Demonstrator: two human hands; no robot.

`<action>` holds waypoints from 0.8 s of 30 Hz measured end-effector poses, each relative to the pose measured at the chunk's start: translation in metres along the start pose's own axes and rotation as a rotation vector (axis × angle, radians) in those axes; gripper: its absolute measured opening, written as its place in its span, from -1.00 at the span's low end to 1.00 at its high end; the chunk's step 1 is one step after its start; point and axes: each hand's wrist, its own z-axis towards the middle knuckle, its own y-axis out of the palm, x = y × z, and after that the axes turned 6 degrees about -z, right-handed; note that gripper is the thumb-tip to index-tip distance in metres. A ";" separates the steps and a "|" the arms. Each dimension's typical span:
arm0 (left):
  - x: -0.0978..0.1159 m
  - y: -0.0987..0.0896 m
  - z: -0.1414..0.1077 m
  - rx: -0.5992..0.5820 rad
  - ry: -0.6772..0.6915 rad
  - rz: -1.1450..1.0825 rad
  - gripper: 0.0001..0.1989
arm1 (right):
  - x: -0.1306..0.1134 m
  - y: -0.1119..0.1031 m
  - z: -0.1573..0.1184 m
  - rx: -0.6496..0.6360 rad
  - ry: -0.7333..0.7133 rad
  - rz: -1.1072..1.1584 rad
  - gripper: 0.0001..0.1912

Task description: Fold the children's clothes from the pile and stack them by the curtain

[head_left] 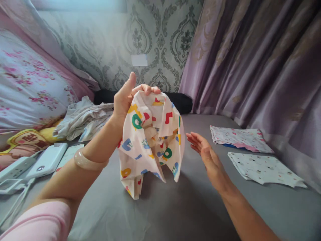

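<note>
A small white shirt [140, 144] with colourful printed shapes hangs in the air by its collar, its lower edges drooping over the grey bed sheet. My left hand [127, 95] holds it at the collar, thumb raised and the other fingers curled at the top edge, partly hidden behind the cloth. To the right of the shirt, apart from it, is my right hand [204, 152], its fingers stretched out and nothing in it. A pale bangle [90, 162] circles my left forearm.
Folded printed clothes [239, 137] and a folded spotted white garment [265, 169] lie at the right. Crumpled light clothes [84, 117] are at the back left. Nearer are a white power bank [47, 160], a power strip [17, 169] with cables and a yellow cushion [27, 142].
</note>
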 end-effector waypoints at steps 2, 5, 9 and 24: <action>-0.010 -0.005 -0.003 -0.014 0.005 0.013 -0.65 | -0.009 0.008 -0.001 -0.034 -0.017 0.004 -0.34; -0.024 -0.012 -0.008 -0.011 0.009 0.100 -0.74 | -0.013 0.024 0.001 -0.070 0.001 -0.016 -0.18; -0.037 -0.024 -0.013 -0.015 -0.028 0.244 -0.69 | -0.002 0.048 0.010 -0.046 0.052 -0.020 -0.14; -0.069 -0.092 -0.053 0.150 -0.220 0.477 -0.62 | 0.031 0.037 0.065 0.133 0.159 -0.145 -0.64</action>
